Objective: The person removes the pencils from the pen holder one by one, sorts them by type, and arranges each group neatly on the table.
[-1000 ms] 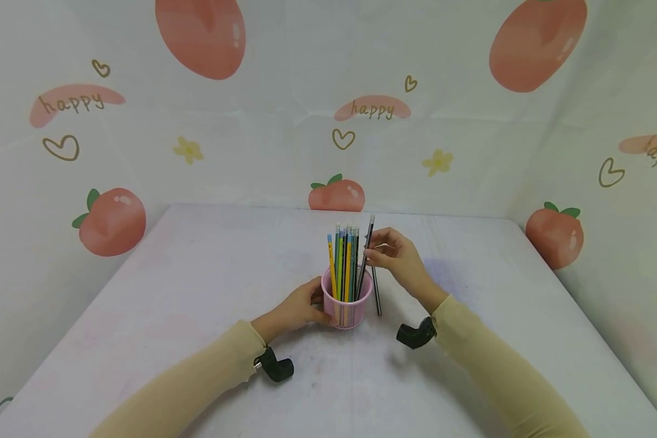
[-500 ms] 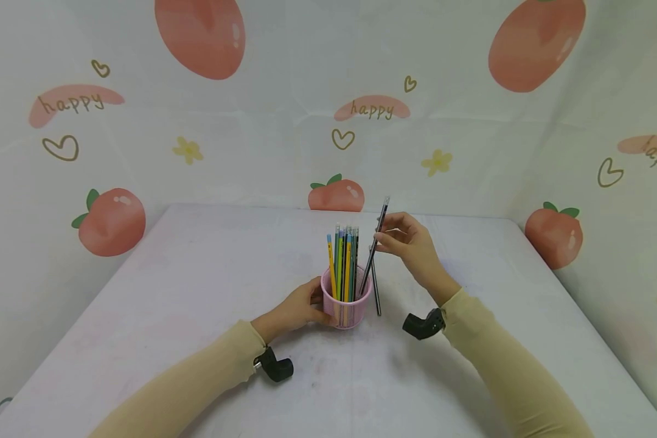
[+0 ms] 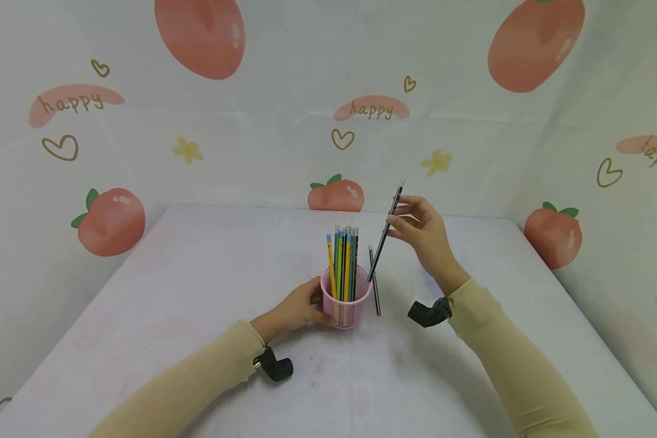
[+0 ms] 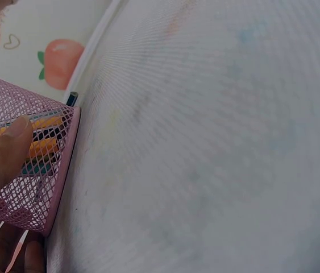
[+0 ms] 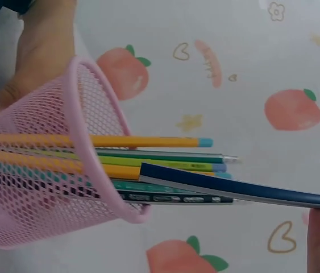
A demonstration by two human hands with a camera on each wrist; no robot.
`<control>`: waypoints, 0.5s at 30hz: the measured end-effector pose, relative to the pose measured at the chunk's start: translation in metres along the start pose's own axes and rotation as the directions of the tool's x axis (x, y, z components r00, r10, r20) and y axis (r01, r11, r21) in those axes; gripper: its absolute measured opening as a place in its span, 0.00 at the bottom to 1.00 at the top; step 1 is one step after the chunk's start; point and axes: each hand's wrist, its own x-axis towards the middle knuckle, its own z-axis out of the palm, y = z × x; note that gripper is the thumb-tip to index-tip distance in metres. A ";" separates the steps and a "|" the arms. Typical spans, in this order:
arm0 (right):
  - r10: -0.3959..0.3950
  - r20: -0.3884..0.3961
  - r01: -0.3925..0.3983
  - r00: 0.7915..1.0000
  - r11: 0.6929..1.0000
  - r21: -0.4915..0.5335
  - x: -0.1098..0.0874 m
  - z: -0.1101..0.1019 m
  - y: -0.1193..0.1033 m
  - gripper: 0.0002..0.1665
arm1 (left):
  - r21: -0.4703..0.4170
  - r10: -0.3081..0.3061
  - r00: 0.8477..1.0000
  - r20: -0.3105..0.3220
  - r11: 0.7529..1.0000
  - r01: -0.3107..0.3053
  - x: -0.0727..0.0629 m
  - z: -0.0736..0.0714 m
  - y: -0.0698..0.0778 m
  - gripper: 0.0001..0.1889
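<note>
A pink mesh pencil cup (image 3: 346, 313) stands upright on the table, holding several yellow, green and dark pencils (image 3: 347, 267). My left hand (image 3: 295, 311) grips the cup from its left side; in the left wrist view the thumb (image 4: 6, 156) presses on the mesh. Up and to the right of the cup, my right hand (image 3: 424, 234) pinches a dark pencil (image 3: 385, 234) near its upper end. This pencil is tilted, and its lower end is by the cup's right rim. In the right wrist view, the held pencil (image 5: 233, 189) crosses in front of those in the cup.
Another dark pencil (image 3: 376, 292) lies on the table just right of the cup. The pale table (image 3: 224, 255) extends to a wall cloth (image 3: 274, 152) printed with peaches and hearts. A black wrist camera (image 3: 429, 313) hangs under the right wrist, another (image 3: 276, 367) under the left.
My right hand has moved up and to the right, drawing the dark pencil out of the cup. The left hand and the cup have stayed in place.
</note>
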 end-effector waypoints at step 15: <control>0.113 -0.095 -0.115 0.989 0.993 -0.013 0.008 -0.021 0.005 0.28 | 0.018 0.007 1.000 -0.002 1.000 -0.007 0.001 0.000 -0.001 0.44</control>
